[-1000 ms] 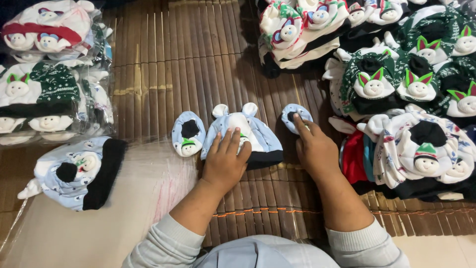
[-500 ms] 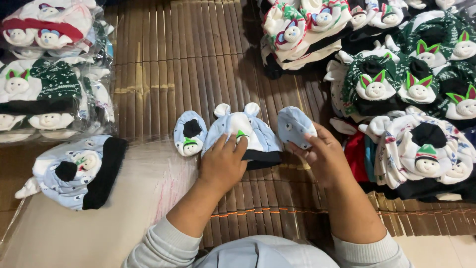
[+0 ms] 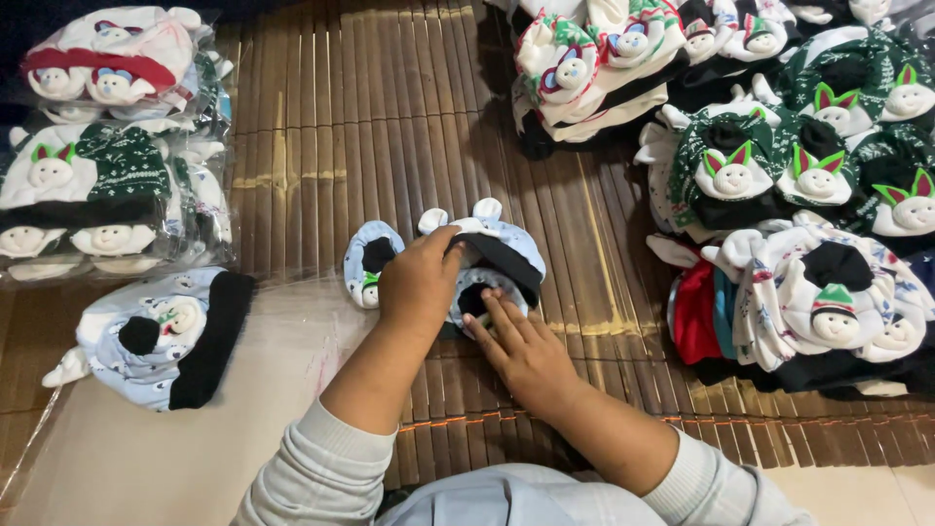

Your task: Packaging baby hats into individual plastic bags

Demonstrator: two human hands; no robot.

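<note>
Since the earlier frame the right hand [image 3: 521, 346] has brought the small blue mitten [image 3: 479, 292] in from the right side & laid it on the lower front of the light-blue baby cap [image 3: 497, 248], where it was out beside the cap w/ fingers on it half a sec ago; the left hand [image 3: 421, 282] has slid up from the cap's front to its upper left edge. Key relation now: the cap lies near the middle of the bamboo mat [image 3: 390, 127], directly ahead of both hands, its two little ears pointing away from the person & its black band [image 3: 502, 261] running diagonally across it, so the long axis runs roughly left-right across the mat slats. Right hand is nearer the mitten: fingers extended flat, palm down, tips pressing on it, not closed round anything. Left hand is cupped, fingers curled over the cap's top-left, holding it down; can't tell if it pinches fabric. Both forearms come up from the near edge of the mat, left one angled up-right, right one up-left, converging on the cap. A second mitten [image 3: 370, 263] lies just left of the left hand, touching or nearly touching the cap. Toward the near left corner lies a matching cap [image 3: 161, 336] on a clear plastic bag [image 3: 282, 321]; bagged sets [image 3: 107, 195] stack along the left edge, loose cap piles [image 3: 799, 195] along the right.
</note>
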